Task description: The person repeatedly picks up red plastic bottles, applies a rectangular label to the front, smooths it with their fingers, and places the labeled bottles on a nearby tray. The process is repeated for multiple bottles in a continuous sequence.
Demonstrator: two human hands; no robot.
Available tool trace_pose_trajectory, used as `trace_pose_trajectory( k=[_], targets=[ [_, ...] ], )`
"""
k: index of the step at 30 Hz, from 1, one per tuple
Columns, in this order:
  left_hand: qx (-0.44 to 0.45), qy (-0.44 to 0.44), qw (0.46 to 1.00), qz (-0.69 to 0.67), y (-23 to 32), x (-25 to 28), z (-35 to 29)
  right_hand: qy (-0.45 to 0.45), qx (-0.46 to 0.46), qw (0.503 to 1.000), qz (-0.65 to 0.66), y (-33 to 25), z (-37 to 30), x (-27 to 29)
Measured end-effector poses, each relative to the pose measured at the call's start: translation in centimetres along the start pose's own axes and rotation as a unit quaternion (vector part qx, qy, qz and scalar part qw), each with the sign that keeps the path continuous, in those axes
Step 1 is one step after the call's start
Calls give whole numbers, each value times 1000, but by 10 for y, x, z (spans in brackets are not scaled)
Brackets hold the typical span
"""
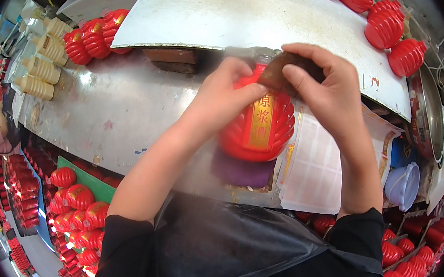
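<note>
A red, ribbed bottle (233, 134) lies in front of me, its neck pointing away, with its lower end over a purple cloth (246, 169). Down its upper face runs a gold and red label (262, 122). My left hand (224, 92) is closed around the shoulder and neck area. Between thumb and fingers, my right hand (330, 81) pinches a dark brown flat piece (279, 71), its edge at the label's top end. What the piece is made of I cannot tell. Beyond the neck is a blurred grey object (240, 53).
A printed label sheet (312, 160) lies right of the bottle on the metal bench (109, 120). A white raised board (220, 7) spans the back, with red bottles (385, 28) along it. Cream bottles (41, 70) stand left; a pale bucket (403, 185) hangs right.
</note>
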State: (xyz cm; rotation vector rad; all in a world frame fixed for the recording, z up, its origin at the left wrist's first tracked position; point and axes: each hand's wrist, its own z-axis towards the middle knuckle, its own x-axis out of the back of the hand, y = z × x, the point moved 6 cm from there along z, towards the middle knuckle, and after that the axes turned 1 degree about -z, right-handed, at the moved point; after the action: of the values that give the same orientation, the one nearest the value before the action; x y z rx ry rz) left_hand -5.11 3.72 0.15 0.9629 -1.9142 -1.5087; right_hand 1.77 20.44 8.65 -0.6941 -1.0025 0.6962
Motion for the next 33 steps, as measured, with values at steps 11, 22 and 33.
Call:
trace_pose_trajectory(
  k=[11, 22, 33],
  targets=[
    [-22, -15, 998, -60, 1, -1, -4, 28, 27, 995, -91, -11, -29, -3],
    [-28, -35, 999, -26, 1, 0, 2, 55, 89, 983, -154, 3, -9, -5],
    [-43, -8, 999, -5, -2, 0, 0, -137, 313, 939, -35, -54, -95, -20]
  ],
)
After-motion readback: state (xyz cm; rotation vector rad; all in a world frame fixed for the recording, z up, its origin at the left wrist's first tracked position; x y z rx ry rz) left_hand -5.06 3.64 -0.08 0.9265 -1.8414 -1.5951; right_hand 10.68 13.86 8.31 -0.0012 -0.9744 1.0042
